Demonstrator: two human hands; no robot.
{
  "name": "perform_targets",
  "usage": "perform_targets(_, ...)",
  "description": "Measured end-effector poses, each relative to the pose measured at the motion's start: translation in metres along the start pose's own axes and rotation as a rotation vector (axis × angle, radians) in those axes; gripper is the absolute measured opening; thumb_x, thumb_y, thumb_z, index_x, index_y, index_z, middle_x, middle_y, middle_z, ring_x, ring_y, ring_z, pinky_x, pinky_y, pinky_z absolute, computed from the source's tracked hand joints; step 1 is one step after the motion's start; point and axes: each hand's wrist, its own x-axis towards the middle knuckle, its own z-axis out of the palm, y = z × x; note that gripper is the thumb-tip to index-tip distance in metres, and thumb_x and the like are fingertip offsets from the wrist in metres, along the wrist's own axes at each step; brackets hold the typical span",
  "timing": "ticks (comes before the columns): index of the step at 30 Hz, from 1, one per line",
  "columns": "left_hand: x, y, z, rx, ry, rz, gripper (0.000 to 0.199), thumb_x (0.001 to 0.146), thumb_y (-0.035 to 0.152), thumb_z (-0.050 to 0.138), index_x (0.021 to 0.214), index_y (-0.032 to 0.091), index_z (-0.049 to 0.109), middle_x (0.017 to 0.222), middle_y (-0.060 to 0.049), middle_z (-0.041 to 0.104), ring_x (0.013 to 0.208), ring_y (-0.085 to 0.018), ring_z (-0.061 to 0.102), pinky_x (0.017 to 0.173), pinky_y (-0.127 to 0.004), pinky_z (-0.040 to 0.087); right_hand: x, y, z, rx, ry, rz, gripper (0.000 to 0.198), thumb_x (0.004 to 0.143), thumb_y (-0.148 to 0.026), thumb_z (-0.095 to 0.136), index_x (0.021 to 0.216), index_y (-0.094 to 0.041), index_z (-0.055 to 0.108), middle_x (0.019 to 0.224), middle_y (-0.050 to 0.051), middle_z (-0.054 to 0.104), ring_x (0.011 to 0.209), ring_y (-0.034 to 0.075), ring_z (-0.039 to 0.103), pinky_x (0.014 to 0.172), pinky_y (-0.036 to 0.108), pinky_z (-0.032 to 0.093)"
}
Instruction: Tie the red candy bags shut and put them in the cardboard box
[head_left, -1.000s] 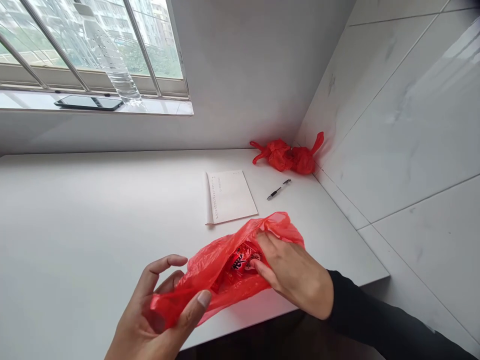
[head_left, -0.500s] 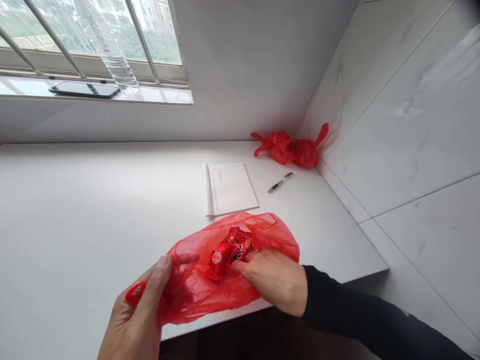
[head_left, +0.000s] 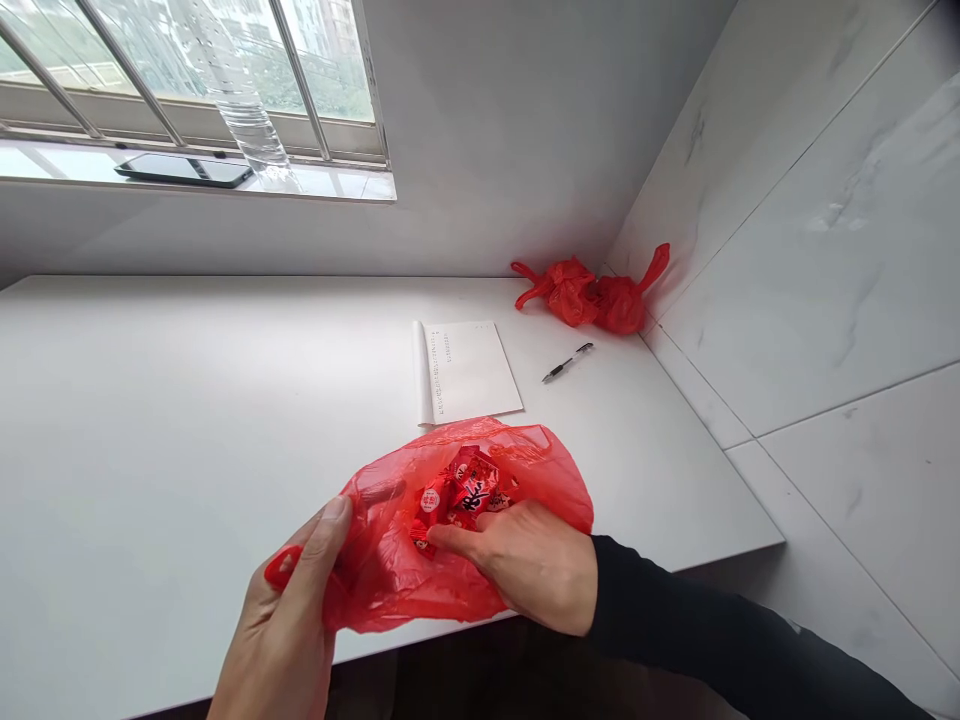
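Observation:
My left hand (head_left: 289, 610) is closed on the gathered side of a thin red plastic bag (head_left: 382, 590), thumb on top, with a loop of the bag poking up beside the thumb. The bag's mouth gapes over the table's front edge. Inside lie several small glossy red snack packets (head_left: 474, 485) with black and white print. My right hand (head_left: 529, 560) reaches into the bag from the right and grips among the packets. Its thumb presses against a packet at the left, while the other fingers are mostly hidden below.
Behind the bag, a notebook (head_left: 480, 370) lies on the white table (head_left: 225, 400), with a pen (head_left: 568, 362) to its right. Two knotted red bags (head_left: 574, 292) sit in the back corner. On the windowsill are a tablet (head_left: 184, 170) and a clear bottle (head_left: 255, 135).
My right thumb has reached further left across the packets, and the packets have shifted a little inside the bag. My left hand still holds the bag. The view has moved slightly.

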Motion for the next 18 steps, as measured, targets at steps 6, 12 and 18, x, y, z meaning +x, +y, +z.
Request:
perform_targets(6,-0.0024,0.0031,0.0013,-0.002,-0.031,-0.015,0.039,0.064,0.054,0.088,0.088,0.025,0.078,0.091,0.002,0.078,0.094,-0.025,0.07,0.068,-0.022,0.059,0.0002,-0.0053,0.0035,0.006,0.033,-0.041,0.054,0.081,-0.011,0.058,0.131,-0.028,0.055,0.077,-0.001,0.066,0.058,0.017,0.053,0.051,0.031,0.025)
perform_targets(12,-0.0004,0.0014,0.0005,-0.002,-0.021,0.005,0.04,0.061,0.053,0.09,0.088,0.025,0.077,0.098,0.001,0.078,0.101,-0.027,0.068,0.071,-0.023,0.06,0.0016,-0.008,-0.0021,-0.05,-0.029,0.067,0.039,0.075,-0.003,0.054,0.109,-0.02,0.064,0.071,0.001,0.065,0.055,0.018,0.054,0.048,0.033,0.025)
perform_targets(18,0.0,0.0018,0.0021,0.016,0.001,0.009,0.045,0.062,0.059,0.087,0.09,0.025,0.078,0.101,0.001,0.078,0.101,-0.027,0.068,0.071,-0.023,0.061,0.0079,-0.0008,0.0027,-0.005,0.041,0.159,0.05,0.087,-0.011,0.049,0.136,-0.021,0.055,0.065,-0.001,0.061,0.046,0.016,0.045,0.044,0.031,0.024)
